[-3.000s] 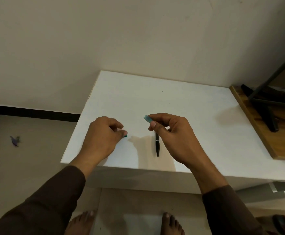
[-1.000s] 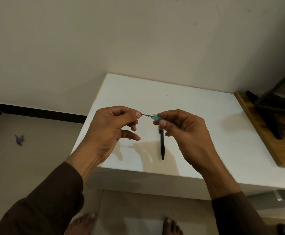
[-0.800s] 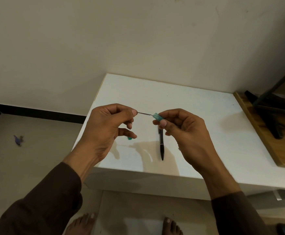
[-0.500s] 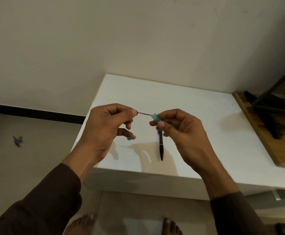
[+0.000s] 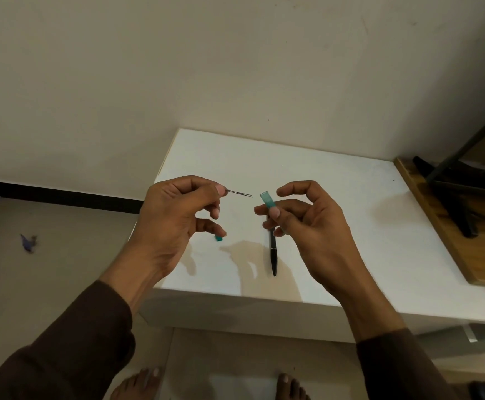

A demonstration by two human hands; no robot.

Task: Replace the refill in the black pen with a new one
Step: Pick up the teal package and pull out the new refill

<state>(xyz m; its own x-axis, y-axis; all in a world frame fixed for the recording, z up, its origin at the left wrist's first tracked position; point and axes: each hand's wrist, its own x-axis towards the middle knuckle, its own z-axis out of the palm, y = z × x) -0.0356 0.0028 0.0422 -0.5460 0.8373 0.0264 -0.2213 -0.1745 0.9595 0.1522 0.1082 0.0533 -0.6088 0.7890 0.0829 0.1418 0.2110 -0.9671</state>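
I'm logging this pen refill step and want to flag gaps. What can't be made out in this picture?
- Head view: the black pen's upper end is hidden behind the right hand.
- Head view: the thin leads run into the left hand's fingers; their count and full length are unclear.
- Head view: the teal tube's lower part is covered by the right hand's fingers.
- Head view: the small teal piece on the table is too small to identify.

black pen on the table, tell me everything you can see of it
The black pen is slim and glossy, plastic by its look, with a thin pale ring around the barrel. It lies flat on the white table near the front edge, pointed tip toward the person. Its far end is hidden behind the right hand, which is raised above it; nothing visibly touches it.
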